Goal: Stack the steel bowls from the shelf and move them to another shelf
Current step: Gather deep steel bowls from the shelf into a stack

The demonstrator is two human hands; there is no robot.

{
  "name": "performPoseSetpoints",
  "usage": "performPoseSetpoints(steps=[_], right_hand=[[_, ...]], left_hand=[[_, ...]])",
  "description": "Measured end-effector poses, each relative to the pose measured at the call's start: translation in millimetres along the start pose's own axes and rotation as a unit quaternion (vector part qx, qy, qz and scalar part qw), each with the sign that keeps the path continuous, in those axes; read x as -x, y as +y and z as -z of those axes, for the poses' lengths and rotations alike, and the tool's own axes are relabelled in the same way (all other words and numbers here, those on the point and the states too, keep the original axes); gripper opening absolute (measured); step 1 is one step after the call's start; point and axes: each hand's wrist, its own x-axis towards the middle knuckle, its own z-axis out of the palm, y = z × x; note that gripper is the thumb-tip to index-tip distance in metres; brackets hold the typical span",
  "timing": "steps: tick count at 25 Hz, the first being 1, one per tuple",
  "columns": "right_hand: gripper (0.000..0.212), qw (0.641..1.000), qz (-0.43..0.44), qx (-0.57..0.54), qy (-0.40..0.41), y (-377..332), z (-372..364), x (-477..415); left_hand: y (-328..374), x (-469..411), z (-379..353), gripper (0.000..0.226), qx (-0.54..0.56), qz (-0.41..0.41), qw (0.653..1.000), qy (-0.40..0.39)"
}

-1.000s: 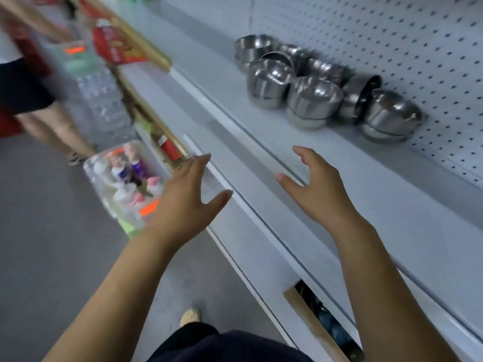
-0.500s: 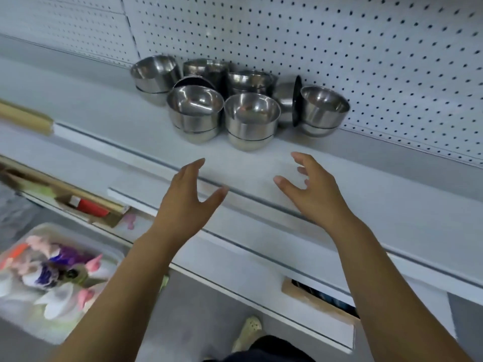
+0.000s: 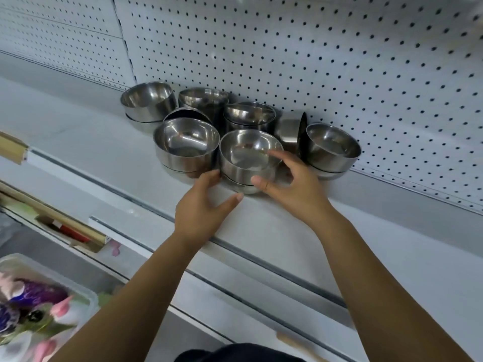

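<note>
Several steel bowls stand clustered at the back of the white shelf (image 3: 109, 152), some nested in pairs. The front middle bowl (image 3: 248, 155) sits in another bowl. My left hand (image 3: 206, 205) is open at its lower left, fingertips at the bowl's side. My right hand (image 3: 290, 184) curves around its right side, thumb against the front wall and fingers by the rim, without a firm grip. Left of it stands a front left bowl (image 3: 185, 145), and to the right a right bowl (image 3: 330, 147). One tipped bowl (image 3: 290, 131) lies on its side behind.
A white pegboard wall (image 3: 339, 61) backs the shelf. Lower shelf edges run below my arms. A clear plastic bin (image 3: 39, 309) of pink and purple items sits at the lower left, with a wooden strip (image 3: 13, 147) at the left.
Both hands have moved forward across the shelf to the front middle bowl. The view has shifted closer to the bowls.
</note>
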Motion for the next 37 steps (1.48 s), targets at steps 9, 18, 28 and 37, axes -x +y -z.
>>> performPoseSetpoints(steps=[9, 18, 28, 37], right_hand=[[0.031, 0.99, 0.057, -0.021, 0.125, 9.8, -20.7, -9.1], [0.023, 0.961, 0.025, -0.069, 0.267, -8.3, -3.9, 54.0], [0.047, 0.949, -0.061, -0.004, 0.311, 37.0, -0.4, 123.5], [0.059, 0.97, -0.055, -0.01, 0.235, 50.2, 10.2, 121.1]], left_hand=[[-6.3, -1.0, -3.9, 0.056, -0.006, -0.013, 0.999, 0.031], [-9.6, 1.9, -2.4, 0.04, 0.012, -0.021, 0.999, 0.032], [-12.6, 8.6, -3.0, 0.033, 0.024, -0.074, 0.997, 0.021], [65.6, -20.5, 4.4, 0.046, 0.084, -0.173, 0.981, 0.001]])
